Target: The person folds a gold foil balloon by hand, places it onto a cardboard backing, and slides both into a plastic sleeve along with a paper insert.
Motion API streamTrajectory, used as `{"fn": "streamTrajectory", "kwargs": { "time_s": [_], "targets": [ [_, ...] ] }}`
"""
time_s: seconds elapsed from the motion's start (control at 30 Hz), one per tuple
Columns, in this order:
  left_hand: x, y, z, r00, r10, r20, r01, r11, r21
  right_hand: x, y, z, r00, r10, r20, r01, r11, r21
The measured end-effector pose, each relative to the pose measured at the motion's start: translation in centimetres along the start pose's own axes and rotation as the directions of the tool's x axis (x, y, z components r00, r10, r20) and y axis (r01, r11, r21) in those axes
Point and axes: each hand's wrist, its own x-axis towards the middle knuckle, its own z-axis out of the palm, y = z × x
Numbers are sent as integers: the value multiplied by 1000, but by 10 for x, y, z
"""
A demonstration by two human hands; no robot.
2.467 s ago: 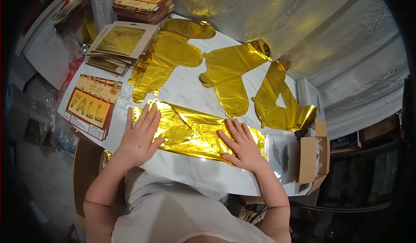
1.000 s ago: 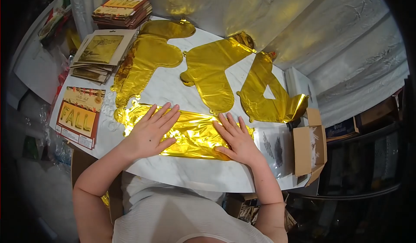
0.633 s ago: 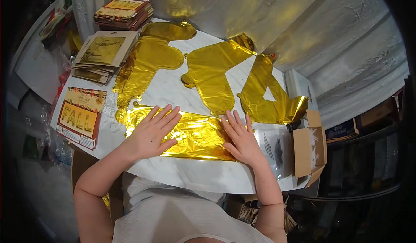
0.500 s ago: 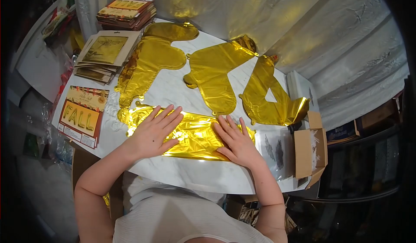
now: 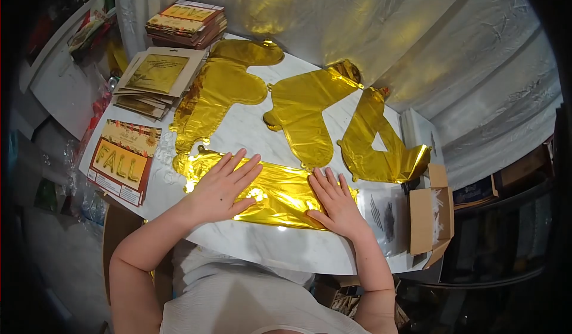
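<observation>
A shiny gold foil balloon [image 5: 280, 197] lies flat along the table's near side. My left hand [image 5: 223, 190] rests palm down on its left part, fingers spread. On its right end lies my right hand [image 5: 336, 206], also flat with fingers apart. Beyond them are more uninflated gold foil balloons: an F-shaped one [image 5: 223, 84] at the left, an L-shaped one [image 5: 304, 116] in the middle and an A-shaped one [image 5: 378, 143] at the right.
A printed FALL package [image 5: 122, 161] lies at the left, below a pile of cards [image 5: 158, 75] and a taller stack of packages [image 5: 187, 24]. At the right are clear plastic bags [image 5: 381, 215] and an open cardboard box [image 5: 422, 221]. A pale curtain [image 5: 417, 42] hangs behind.
The whole view has shifted, so the table and its items appear slightly lower and to the right. Both hands remain flat on the near foil balloon.
</observation>
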Motion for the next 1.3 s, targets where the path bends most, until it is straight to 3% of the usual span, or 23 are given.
{"fn": "streamTrajectory", "kwargs": {
  "time_s": [0.3,0.67,0.87,0.93,1.0,1.1,1.3],
  "targets": [
    [-4,3,1,999,-46,-14,48,991,124,0,0,-1,1000,-7,26,8,999,-47],
    [-6,1,7,998,-65,-13,66,995,78,-1,5,4,999,-18,31,21,993,-116],
    [-6,1,7,996,-87,-9,88,990,108,1,-4,-17,997,-63,54,77,944,-320],
    [-6,0,7,995,-101,4,100,989,110,4,-20,-25,987,-153,43,159,922,-353],
    [-5,0,8,996,-93,2,92,991,96,10,-44,-23,977,-206,61,215,923,-320],
    [-4,-4,11,995,-95,6,94,991,93,22,-69,-6,886,-463,-10,463,886,-28],
    [3,-10,2,978,-150,143,146,989,37,41,-64,21,880,-462,-113,472,876,100]
  ]
}}
